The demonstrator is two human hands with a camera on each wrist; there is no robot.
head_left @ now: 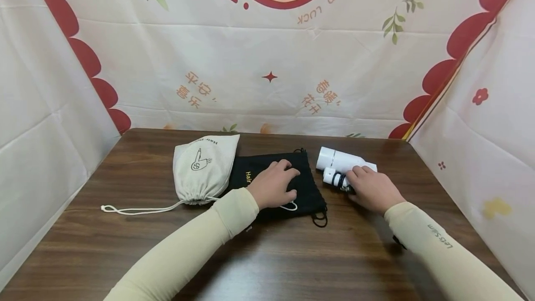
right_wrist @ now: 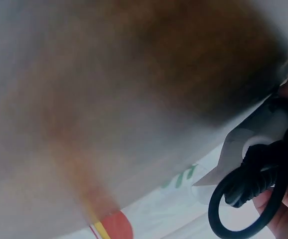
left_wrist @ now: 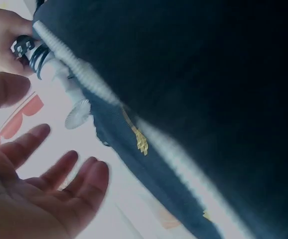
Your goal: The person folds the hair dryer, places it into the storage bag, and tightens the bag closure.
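A white folding hair dryer lies at the right of the table, its black cord wound round the folded handle. My right hand grips it at the near end. In the right wrist view, a black cord loop hangs out beside the fingers. My left hand is over a black drawstring bag, fingers spread and loosely bent, holding nothing. Yellow lettering on that bag is partly covered by the hand. Overlapping its left side is a cream drawstring bag printed with a hair dryer.
The cream bag's white cord trails left across the brown wooden table. Black cord loops stick out at the black bag's right corners. Printed cloth hangs behind the table and along both sides.
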